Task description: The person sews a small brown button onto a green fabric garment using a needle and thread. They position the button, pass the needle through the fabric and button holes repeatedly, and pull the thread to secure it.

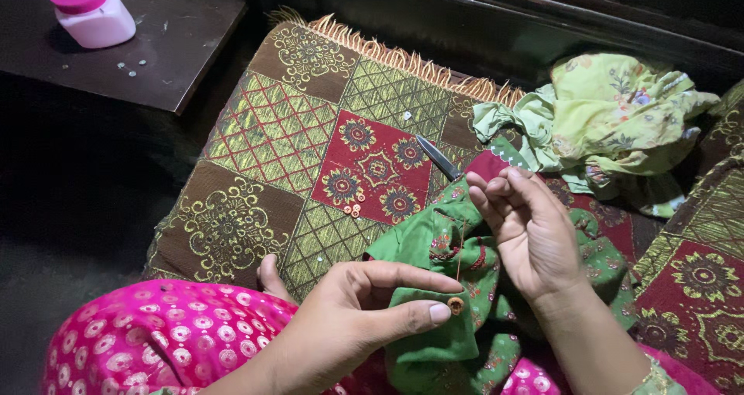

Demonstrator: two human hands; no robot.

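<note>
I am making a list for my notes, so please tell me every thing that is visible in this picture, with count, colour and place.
Green cloth: one, green with red flowers, on the lap, under both hands.
Button: one, brown, small, at the left thumb tip on the green cloth.
Thread: one, thin, dark, from the button up to the right hand.
Scissors: one, metal blade, on the rug, partly hidden.
Loose buttons: a few, orange, on the rug.
Light cloth: one, pale green, crumpled, upper right.
Rug: one, brown, red and gold, fringed.
Bottle: one, white with pink cap, on the dark table.
Left hand: pinches the green cloth.
Right hand: raised, fingers pinched.
</note>
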